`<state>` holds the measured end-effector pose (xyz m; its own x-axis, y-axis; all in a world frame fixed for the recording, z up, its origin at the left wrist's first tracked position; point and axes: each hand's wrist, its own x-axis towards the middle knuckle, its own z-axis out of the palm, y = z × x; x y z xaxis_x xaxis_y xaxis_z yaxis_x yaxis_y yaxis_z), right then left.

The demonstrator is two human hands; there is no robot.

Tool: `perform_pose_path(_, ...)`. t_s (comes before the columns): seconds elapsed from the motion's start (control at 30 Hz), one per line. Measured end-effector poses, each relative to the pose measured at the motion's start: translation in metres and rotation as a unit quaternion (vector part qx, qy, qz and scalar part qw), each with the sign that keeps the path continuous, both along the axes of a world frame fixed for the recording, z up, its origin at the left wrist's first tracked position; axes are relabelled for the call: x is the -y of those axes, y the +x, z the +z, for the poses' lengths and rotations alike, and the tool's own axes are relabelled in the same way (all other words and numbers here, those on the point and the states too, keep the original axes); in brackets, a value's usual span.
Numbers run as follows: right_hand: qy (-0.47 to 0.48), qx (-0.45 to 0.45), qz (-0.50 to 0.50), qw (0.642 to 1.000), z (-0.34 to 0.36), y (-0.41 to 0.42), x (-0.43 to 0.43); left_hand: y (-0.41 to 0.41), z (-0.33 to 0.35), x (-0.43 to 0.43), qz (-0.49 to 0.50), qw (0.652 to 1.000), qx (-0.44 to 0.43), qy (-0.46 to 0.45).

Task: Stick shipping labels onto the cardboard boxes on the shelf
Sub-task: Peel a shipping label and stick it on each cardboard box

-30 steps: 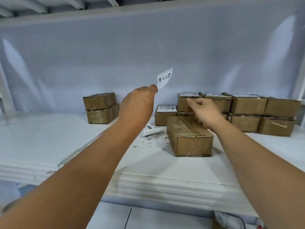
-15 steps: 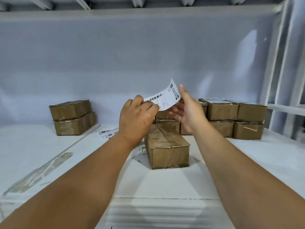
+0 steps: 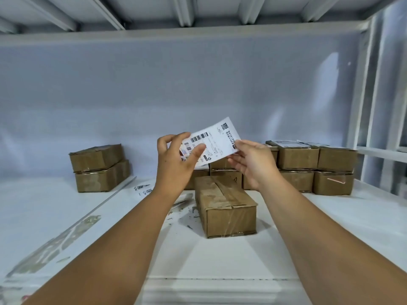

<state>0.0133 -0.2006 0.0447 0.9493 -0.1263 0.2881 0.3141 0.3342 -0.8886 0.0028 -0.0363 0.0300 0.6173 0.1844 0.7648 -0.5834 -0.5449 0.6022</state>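
Holding a shipping label [image 3: 217, 140] up before the grey back panel [image 3: 198, 84], both hands meet in the head view. The left hand [image 3: 176, 159] has its grip pinching the label's left end, thumb on the printed face just below the barcodes. The right hand [image 3: 253, 164] has its grip pinching the lower right edge, thumb at the corner and fingers curled underneath. The label is tilted, right end higher, printed side toward the camera (barcodes and a QR code show; the small text is too fine to read). It hangs above a single cardboard box [image 3: 226, 208], which lies lengthwise on the white shelf [image 3: 220, 256] between the two forearms, its taped top bare. At the back left sits a left stack [image 3: 99, 168] of two boxes. At the back right stands a right stack [image 3: 308, 166], two high, with labels on its top boxes. Label scraps [image 3: 143, 189] lie on the shelf beside the left wrist.
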Motion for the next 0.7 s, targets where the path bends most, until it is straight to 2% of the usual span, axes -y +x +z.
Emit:
perform_pose_path(0.27,-0.013,-0.011,0.010,1.000,0.001,-0.004,-0.002,-0.001,-0.003,0.006,0.048,0.998,0.025,0.032)
perform_pose_path(0.37,-0.034,0.012,0.022,0.999,0.004,-0.008,-0.006,0.001,-0.005,0.003,0.151,0.982,0.048,0.102)
perform_pose_path(0.43,-0.062,0.045,0.033,0.996,0.005,-0.011,-0.010,-0.001,-0.003,0.002,0.175,0.974,0.045,0.138)
perform_pose_path(0.6,-0.162,0.100,0.054,0.980,0.002,-0.015,-0.020,-0.006,0.000,0.011,0.023,0.990,0.066,0.119)
perform_pose_path(0.7,-0.208,0.126,0.062,0.968,0.000,-0.019,-0.023,-0.004,-0.002,0.012,0.018,0.985,0.089,0.147)
